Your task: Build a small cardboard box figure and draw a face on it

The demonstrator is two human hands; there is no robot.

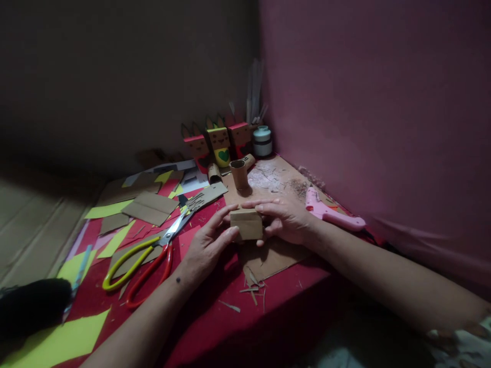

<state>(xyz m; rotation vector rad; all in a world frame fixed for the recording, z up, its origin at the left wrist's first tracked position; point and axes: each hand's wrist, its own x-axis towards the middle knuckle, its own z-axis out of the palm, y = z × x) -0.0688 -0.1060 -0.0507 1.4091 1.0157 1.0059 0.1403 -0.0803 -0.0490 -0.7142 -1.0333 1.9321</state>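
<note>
Between my two hands is a small folded cardboard box [246,226], held just above the table's front part. My left hand [213,237] grips its left side, thumb on the near face and fingers along the top. On the right side, my right hand [282,220] closes round it, with fingertips on the top edge and others partly hidden behind and below. A flat cardboard sheet [284,260] lies under the hands. Just beyond them an open cardboard tube [240,175] stands upright.
Scissors [166,240] with yellow and red handles lie open at left among cardboard pieces [149,207] and yellow paper [72,337]. A pink glue gun [335,214] rests at right by the wall. Box-headed cardboard figures [219,145] and a pale jar [263,140] stand at the back.
</note>
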